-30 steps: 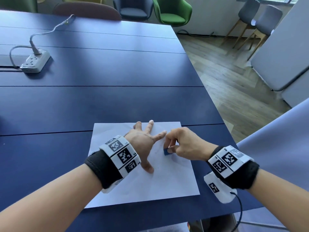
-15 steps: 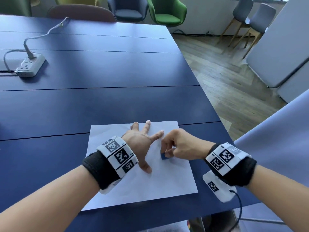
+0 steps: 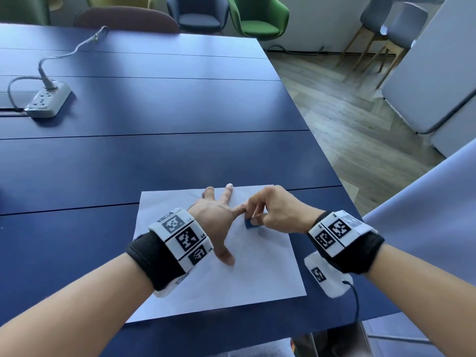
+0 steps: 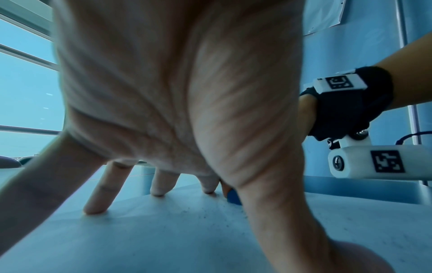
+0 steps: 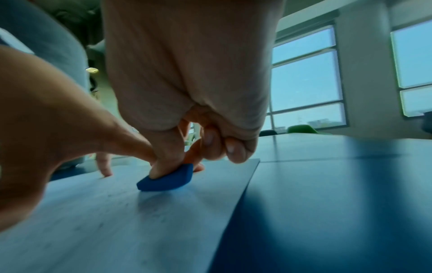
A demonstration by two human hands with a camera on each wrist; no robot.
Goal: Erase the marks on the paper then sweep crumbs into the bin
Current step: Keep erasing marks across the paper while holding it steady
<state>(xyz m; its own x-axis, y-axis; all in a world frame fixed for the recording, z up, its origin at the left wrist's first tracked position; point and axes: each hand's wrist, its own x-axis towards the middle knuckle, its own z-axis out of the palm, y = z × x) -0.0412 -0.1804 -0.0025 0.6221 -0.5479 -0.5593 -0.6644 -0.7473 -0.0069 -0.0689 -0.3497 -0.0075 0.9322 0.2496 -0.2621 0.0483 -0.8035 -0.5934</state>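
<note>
Place: looked like an office meeting room.
Evidence: long blue table [image 3: 154,155], power strip [image 3: 47,100], upholstered chairs [image 3: 255,19], big windows [image 5: 306,77].

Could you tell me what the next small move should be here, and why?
Probably another short rubbing stroke: the right hand pinches the small blue eraser against the white paper sheet, the spread left hand pins it, and faint grey marks remain nearby.

Dark blue table [image 3: 154,104] made of long panels, white power strip [image 3: 49,100] with cable on its far left. Green armchair [image 3: 257,19] and navy armchair [image 3: 198,16] beyond. Wood floor [image 3: 347,119] right, grey chairs [image 3: 391,24], big daylight windows [image 5: 306,77].
</note>
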